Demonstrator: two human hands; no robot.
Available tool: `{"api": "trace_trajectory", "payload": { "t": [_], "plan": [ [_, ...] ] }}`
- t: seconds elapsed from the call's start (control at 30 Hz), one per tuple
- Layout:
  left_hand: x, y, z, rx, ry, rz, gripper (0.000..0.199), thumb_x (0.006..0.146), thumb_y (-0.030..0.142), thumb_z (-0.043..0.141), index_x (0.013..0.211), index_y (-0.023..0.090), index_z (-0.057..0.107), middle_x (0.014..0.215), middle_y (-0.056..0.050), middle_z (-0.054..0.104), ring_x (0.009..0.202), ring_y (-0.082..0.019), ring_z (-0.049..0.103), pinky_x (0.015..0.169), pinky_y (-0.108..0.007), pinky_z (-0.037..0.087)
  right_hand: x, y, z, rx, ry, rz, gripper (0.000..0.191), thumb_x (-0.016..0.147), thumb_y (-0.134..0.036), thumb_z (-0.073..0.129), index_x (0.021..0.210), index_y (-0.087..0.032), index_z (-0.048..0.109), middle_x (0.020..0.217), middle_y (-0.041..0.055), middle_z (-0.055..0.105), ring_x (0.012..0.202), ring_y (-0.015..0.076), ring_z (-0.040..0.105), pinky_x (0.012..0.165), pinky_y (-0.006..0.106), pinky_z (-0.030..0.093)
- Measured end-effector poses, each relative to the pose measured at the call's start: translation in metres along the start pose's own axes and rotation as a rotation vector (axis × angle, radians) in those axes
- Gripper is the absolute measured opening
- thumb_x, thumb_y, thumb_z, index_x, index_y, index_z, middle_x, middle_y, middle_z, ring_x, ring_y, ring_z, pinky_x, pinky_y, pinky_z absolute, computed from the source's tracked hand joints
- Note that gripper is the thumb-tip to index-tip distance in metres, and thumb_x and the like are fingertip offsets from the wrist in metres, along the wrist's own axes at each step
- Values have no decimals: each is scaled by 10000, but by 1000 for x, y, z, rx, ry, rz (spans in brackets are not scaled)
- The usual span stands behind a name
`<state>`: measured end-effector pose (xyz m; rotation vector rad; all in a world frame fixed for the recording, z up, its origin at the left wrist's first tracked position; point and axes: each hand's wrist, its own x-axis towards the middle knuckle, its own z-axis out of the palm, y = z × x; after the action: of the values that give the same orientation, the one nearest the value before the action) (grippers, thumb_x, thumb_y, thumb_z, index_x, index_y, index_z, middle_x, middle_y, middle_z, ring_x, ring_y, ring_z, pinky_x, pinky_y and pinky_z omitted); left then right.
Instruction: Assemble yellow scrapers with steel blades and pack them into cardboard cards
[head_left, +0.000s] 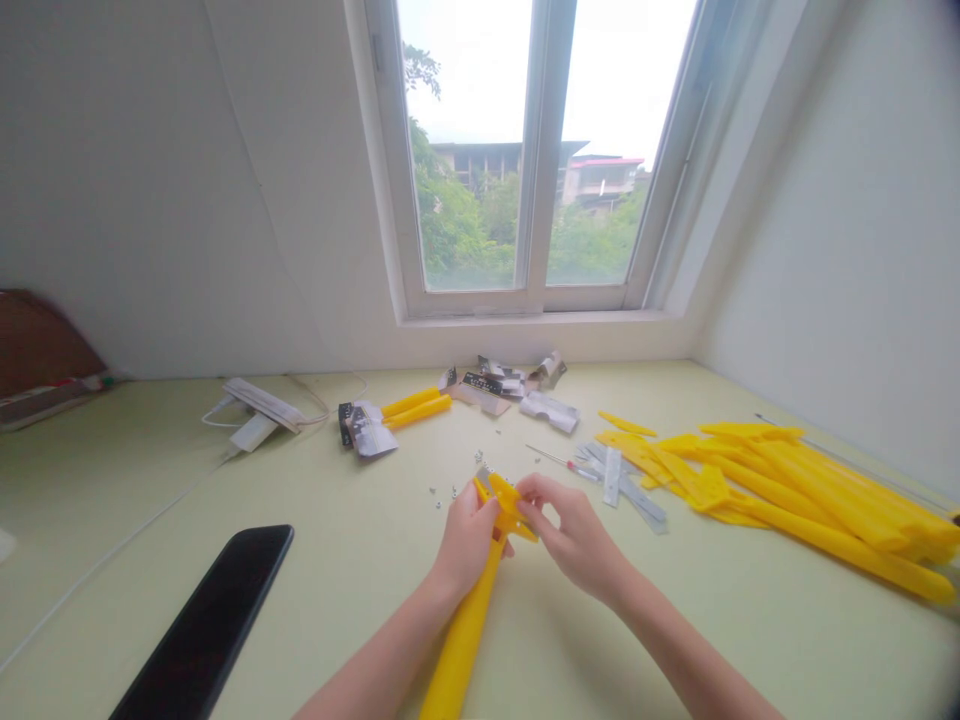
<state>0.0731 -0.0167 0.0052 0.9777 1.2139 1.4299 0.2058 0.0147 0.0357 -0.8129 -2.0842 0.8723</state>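
Head view: nearer the wearer than the screwdriver (573, 466) and left of it, the left hand (465, 540) grips a yellow tube (472, 620) by its far end, where the right hand (566, 520) pinches a yellow piece (505, 494), seemingly mid-fitting, which calls for careful alignment.

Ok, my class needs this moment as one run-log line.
left hand: gripping yellow handle | right hand: pinching handle's far end | nearby: screwdriver, grey strips

On the table (337, 580), a phone (206, 625) lies left of the left hand (463, 535), a charger (253, 433) behind it. Screws (478, 457) lie beyond the left hand, wrappers (550, 411) behind them. Past the right hand (568, 522), rightward, lie screwdriver (583, 469), plates (612, 476), handles (832, 490).
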Motion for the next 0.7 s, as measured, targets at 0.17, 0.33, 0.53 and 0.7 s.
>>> {"api": "trace_trajectory", "payload": {
  "t": [0.17, 0.33, 0.53, 0.7],
  "plan": [
    [-2, 3, 1, -4, -23, 10, 90, 746, 229, 435, 797, 157, 454, 617, 29, 493, 398, -72, 453, 359, -210, 399, 1, 3, -3, 48, -48, 30, 155, 820, -228, 438, 780, -180, 581, 754, 21, 606, 721, 145, 547, 681, 270, 434],
    [-5, 6, 3, 11, -23, 3, 89, 749, 231, 428, 795, 158, 448, 618, 30, 496, 402, -75, 460, 367, -213, 401, 3, 8, -8, 194, -135, 92, 169, 812, -258, 460, 802, -169, 605, 779, 31, 627, 736, 149, 577, 668, 260, 462],
    [-3, 6, 1, -13, -11, -22, 116, 748, 223, 408, 816, 147, 463, 612, 29, 497, 399, -73, 470, 362, -202, 386, 2, 5, -4, 122, -38, 16, 166, 780, -220, 501, 857, -181, 643, 823, 44, 646, 774, 163, 587, 717, 277, 470],
    [-3, 2, -1, -8, 5, -18, 134, 753, 233, 400, 818, 147, 479, 580, 35, 495, 390, -81, 470, 357, -205, 371, 1, 0, 1, 116, 3, -23, 221, 775, -172, 489, 941, -201, 632, 872, 31, 659, 784, 162, 594, 742, 285, 470]
  ]
}}
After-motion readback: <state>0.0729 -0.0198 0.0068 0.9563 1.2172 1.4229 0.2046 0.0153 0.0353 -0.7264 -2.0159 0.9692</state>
